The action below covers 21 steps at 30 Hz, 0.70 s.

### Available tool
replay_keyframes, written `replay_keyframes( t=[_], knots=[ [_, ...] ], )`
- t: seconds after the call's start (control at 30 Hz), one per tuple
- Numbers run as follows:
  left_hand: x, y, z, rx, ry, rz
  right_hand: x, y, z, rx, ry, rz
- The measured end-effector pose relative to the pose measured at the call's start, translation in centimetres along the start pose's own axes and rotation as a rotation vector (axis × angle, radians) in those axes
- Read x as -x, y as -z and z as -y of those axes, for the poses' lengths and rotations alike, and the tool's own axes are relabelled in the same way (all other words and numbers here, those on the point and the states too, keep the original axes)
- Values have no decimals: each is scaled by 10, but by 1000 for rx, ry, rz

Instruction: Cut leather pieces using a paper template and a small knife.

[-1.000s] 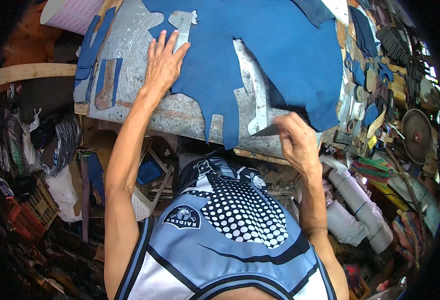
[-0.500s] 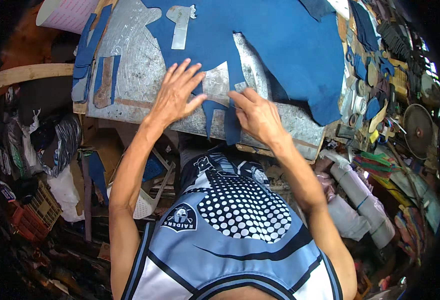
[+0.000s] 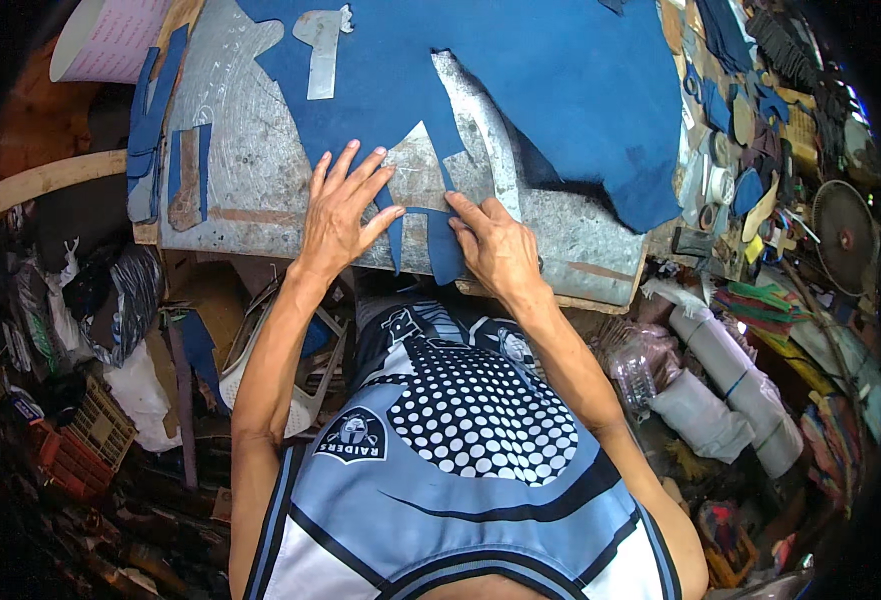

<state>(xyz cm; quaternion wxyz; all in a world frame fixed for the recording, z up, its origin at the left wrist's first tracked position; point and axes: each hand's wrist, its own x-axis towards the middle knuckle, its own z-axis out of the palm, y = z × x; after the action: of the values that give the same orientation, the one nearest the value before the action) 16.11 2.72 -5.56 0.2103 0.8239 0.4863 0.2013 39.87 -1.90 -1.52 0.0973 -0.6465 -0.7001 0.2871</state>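
Note:
A large blue leather-like sheet [image 3: 371,80] lies over a scratched metal-topped table [image 3: 241,165], with pieces cut out of it along its near side. My left hand [image 3: 336,215] rests flat with fingers spread, its fingertips on the sheet's near-left edge. My right hand [image 3: 499,245] has curled fingers, with index and thumb at a narrow blue strip [image 3: 445,245] that hangs toward the table's front edge. Whatever may be inside the right fingers is hidden. Between the hands, bare metal shows through a pointed gap. A flat metal template [image 3: 323,65] lies on the sheet farther back.
Blue offcuts [image 3: 156,130] lie at the table's left end. Scissors [image 3: 693,82], a tape roll [image 3: 721,186] and scraps crowd the right side. A round fan [image 3: 845,240] stands far right. Wrapped rolls [image 3: 726,365] lie below right, plastic crates [image 3: 96,430] below left.
My right hand has moved down toward the front edge along the blue strip. The left hand stays flat on the sheet's edge. The whole view has shifted slightly.

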Motion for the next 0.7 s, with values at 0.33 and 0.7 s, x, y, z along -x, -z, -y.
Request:
replay_keyframes(
  t=[0.33, 0.7],
  knots=[
    [0, -2, 3, 16, -13, 11, 0, -1, 2, -11, 12, -26],
    [2, -3, 3, 28, -11, 7, 1, -2, 4, -28, 0, -50]
  ],
)
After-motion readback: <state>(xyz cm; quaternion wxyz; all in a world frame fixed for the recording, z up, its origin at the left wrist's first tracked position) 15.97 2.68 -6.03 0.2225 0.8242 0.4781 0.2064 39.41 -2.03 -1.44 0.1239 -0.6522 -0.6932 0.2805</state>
